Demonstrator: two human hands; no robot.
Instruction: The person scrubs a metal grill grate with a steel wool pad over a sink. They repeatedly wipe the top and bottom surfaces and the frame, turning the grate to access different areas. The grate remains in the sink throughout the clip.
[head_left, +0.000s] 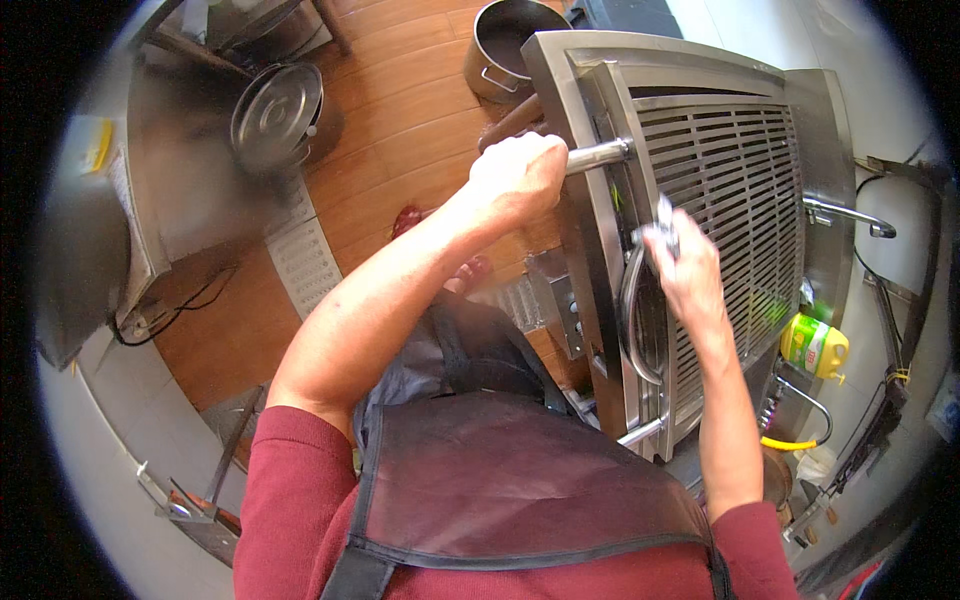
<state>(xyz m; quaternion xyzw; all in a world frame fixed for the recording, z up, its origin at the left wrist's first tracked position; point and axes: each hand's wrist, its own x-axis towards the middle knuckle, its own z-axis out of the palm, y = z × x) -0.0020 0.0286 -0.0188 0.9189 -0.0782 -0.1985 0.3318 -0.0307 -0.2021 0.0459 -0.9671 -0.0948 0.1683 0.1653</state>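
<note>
A slatted stainless-steel panel (720, 172) spans the right side of the view, on a steel frame in front of me. My left hand (519, 171) is closed around a tubular metal handle (598, 156) that juts from the panel's edge bar. A second tubular handle (641, 433) shows at the near end. Over the panel's left edge, my right hand (688, 268) pinches a small shiny thing (663, 229), too blurred to name. Just below that hand, a dark curved loop (634, 322) lies along the edge bar.
A deep metal pot (495, 71) stands on the wood-look floor beyond the panel. A lidded pot (276, 116) is at the left. Along the right wall are a faucet (847, 214), a yellow-green jug (814, 346) and a yellow-ended hose (795, 444). A floor drain grating (304, 259) runs left.
</note>
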